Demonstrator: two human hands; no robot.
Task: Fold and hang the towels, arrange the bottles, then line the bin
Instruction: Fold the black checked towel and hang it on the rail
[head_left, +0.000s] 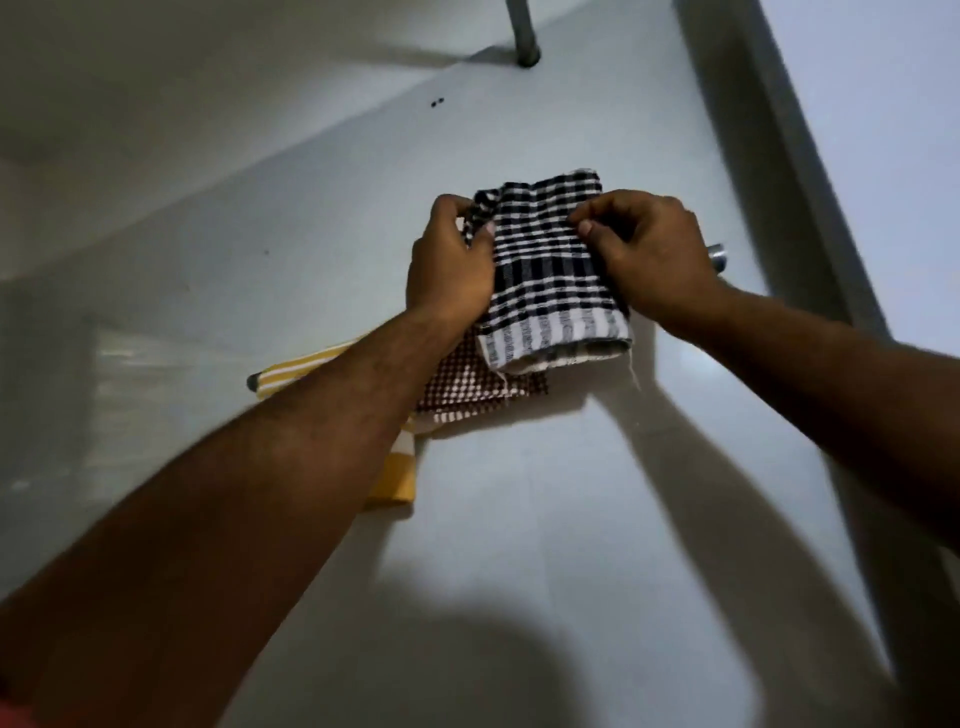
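Note:
A folded black-and-white checked towel (548, 270) hangs over a metal rail on the pale wall. My left hand (449, 260) grips its bunched left edge near the top. My right hand (644, 249) pinches its right side between thumb and fingers. Beside it on the same rail hang a brown-and-white checked towel (478, 389) and a yellow-and-white striped towel (400, 467), both partly hidden behind my left forearm. The rail's right end (717, 255) sticks out past my right hand, and its left tip (253, 383) shows beyond the yellow towel.
A grey pipe (523, 36) comes out of the wall at the top. A grey door or window frame (800, 156) runs down the right side. Shadows of my arms and head fall on the wall below the towels.

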